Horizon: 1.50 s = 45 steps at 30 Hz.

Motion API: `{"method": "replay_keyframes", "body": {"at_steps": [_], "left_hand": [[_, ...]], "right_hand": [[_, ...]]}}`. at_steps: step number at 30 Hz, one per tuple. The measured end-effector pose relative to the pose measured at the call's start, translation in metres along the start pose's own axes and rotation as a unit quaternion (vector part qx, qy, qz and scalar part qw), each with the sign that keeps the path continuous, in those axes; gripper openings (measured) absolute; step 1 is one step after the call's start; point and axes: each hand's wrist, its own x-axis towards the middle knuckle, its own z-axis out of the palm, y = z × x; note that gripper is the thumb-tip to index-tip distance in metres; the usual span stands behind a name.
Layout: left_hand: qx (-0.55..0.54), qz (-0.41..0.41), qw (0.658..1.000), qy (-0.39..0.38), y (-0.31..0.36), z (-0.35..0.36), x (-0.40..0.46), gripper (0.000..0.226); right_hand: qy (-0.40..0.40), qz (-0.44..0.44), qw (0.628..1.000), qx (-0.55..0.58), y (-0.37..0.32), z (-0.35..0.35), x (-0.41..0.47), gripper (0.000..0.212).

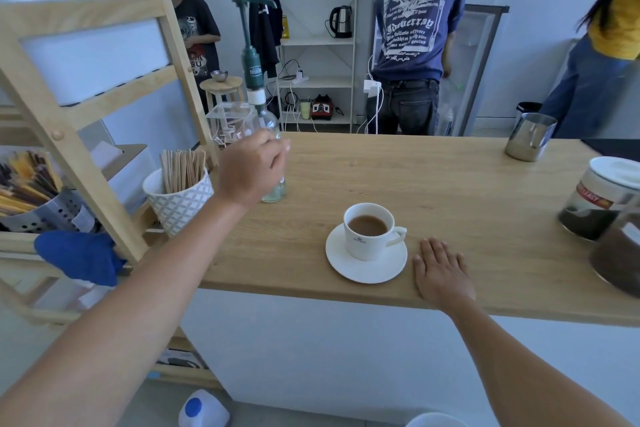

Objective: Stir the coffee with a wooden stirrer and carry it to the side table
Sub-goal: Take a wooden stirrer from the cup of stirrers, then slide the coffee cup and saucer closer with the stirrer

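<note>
A white cup of milky coffee (367, 232) stands on a white saucer (349, 270) near the front edge of the wooden counter (433, 184). My right hand (441, 272) lies flat and open on the counter just right of the saucer. My left hand (251, 170) is wrapped around a clear syrup bottle (273, 192) with a green pump, left of and behind the cup. Several wooden stirrers (181, 170) stand in a white patterned cup (180, 203) at the counter's left end, left of my left hand.
A steel milk jug (530, 142) stands at the back right. Coffee jars (595, 204) sit at the right edge. A wooden rack (79, 121) with a cutlery holder (38, 204) and blue cloth (79, 256) is on the left. Three people stand behind the counter.
</note>
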Motion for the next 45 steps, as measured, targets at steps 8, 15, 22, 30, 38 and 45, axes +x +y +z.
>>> {"method": "replay_keyframes", "body": {"at_steps": [8,15,22,30,38,45], "left_hand": [[-0.037,0.038,0.998,-0.018,0.05,0.032,-0.065,0.014],[-0.048,-0.007,0.997,-0.065,0.076,0.057,-0.115,0.025],[-0.107,-0.013,0.986,-0.13,0.096,0.072,-0.149,0.011],[-0.168,-0.111,0.967,-0.158,0.11,0.065,-0.16,0.022],[-0.212,-0.15,0.949,-0.179,0.111,0.065,-0.165,0.03],[-0.232,-0.486,0.799,-0.266,0.103,0.066,-0.123,0.072]], "right_hand": [[-0.001,-0.002,1.0,0.004,0.0,0.0,0.0,0.056],[0.001,0.001,1.0,0.001,0.0,0.001,-0.001,0.057],[0.004,-0.001,1.0,-0.005,0.001,0.002,0.0,0.056],[-0.018,-0.007,1.0,-0.01,0.0,0.0,0.003,0.057],[-0.066,-0.013,0.998,-0.001,0.003,-0.004,0.008,0.059],[-0.002,0.057,0.965,0.258,-0.01,-0.027,0.015,0.044]]}}
